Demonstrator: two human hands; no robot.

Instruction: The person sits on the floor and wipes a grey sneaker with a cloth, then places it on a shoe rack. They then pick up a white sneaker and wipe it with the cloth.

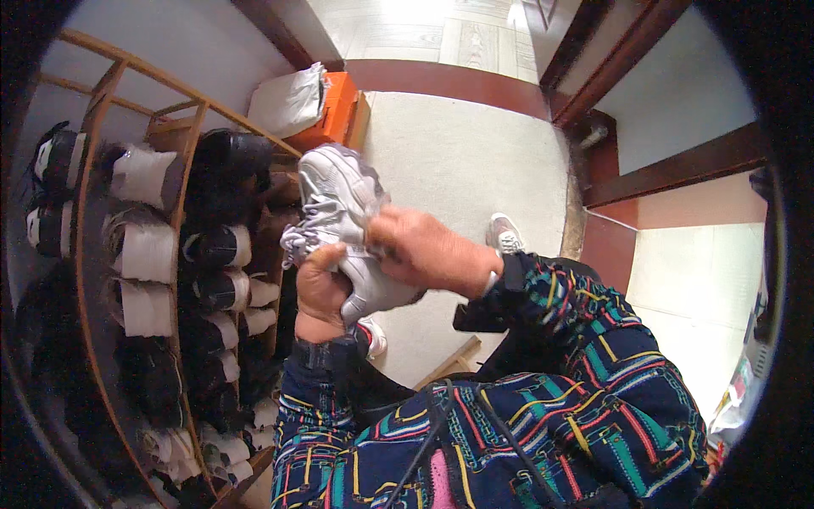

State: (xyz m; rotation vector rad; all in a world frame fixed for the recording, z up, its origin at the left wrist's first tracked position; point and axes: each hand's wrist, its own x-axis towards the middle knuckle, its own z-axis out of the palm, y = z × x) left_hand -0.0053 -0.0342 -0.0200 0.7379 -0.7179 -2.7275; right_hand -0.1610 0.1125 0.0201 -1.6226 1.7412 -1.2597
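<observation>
A white lace-up sneaker (334, 191) is held up in front of me, its toe pointing away. My left hand (323, 286) grips it near the heel, with the thumb across the side by the ankle opening. White laces (305, 232) hang in a loose bunch at its left side. Against the sneaker's right side lies my right hand (423, 248), blurred, with fingers curled. Whether those fingers hold something small or only press on the shoe is hidden. A greyish, crinkled edge (372, 175) shows along the sneaker's right side, too unclear to name.
On the left stands a wooden shoe rack (181, 172) filled with several shoes. Beyond it are an orange box (337, 105) and a whitish bag (289, 98). My feet, in light sneakers (507, 234), rest on the pale floor (464, 165). A raised reddish threshold (445, 76) crosses the doorway ahead.
</observation>
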